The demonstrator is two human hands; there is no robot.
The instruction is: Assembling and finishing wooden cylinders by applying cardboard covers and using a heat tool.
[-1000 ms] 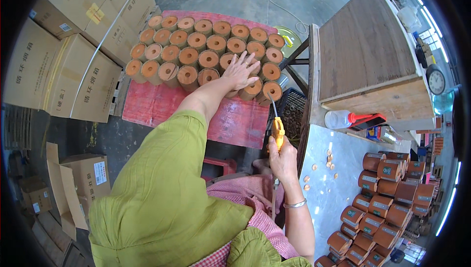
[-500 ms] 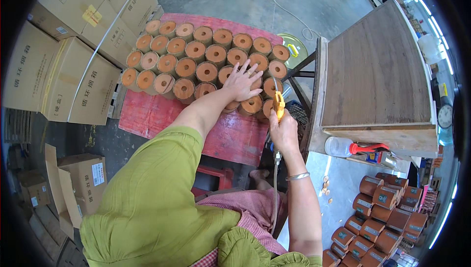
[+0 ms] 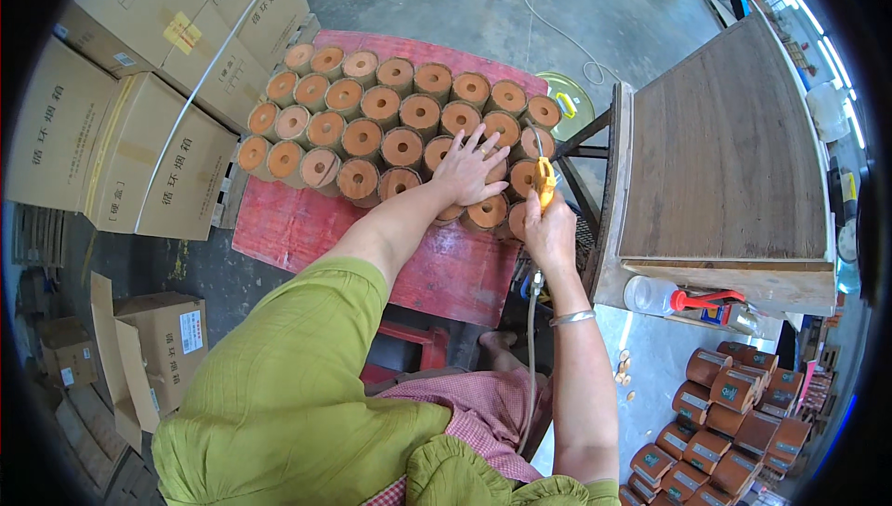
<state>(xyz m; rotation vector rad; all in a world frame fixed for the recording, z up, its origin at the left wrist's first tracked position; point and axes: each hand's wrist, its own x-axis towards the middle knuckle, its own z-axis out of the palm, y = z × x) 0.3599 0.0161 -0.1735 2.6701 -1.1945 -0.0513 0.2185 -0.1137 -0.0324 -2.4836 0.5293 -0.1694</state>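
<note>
Several upright cylinders [image 3: 361, 137] stand close together in rows on a red board; each has an orange-brown round top, most with a hole in the middle. Fingers spread, my left hand [image 3: 469, 170] rests flat on the tops at the right of the group. My right hand [image 3: 552, 230] grips a yellow air blow gun [image 3: 544, 179] by its handle. A hose [image 3: 531, 339] runs down from the gun along my forearm. The gun's thin metal nozzle points up and away, over the cylinders at the right edge. What my left palm covers is hidden.
Cardboard boxes [image 3: 158, 153] are stacked left of the red board [image 3: 307, 236]. An open carton [image 3: 158, 348] sits on the floor. At right stands a wooden panel [image 3: 725, 153], with a clear bottle [image 3: 650, 295] below it. Brown curved pieces [image 3: 706, 448] are piled lower right.
The whole view has shifted slightly, so the scene sits a little further right. My left hand stays spread on the tops and my right hand still grips the air blow gun.
</note>
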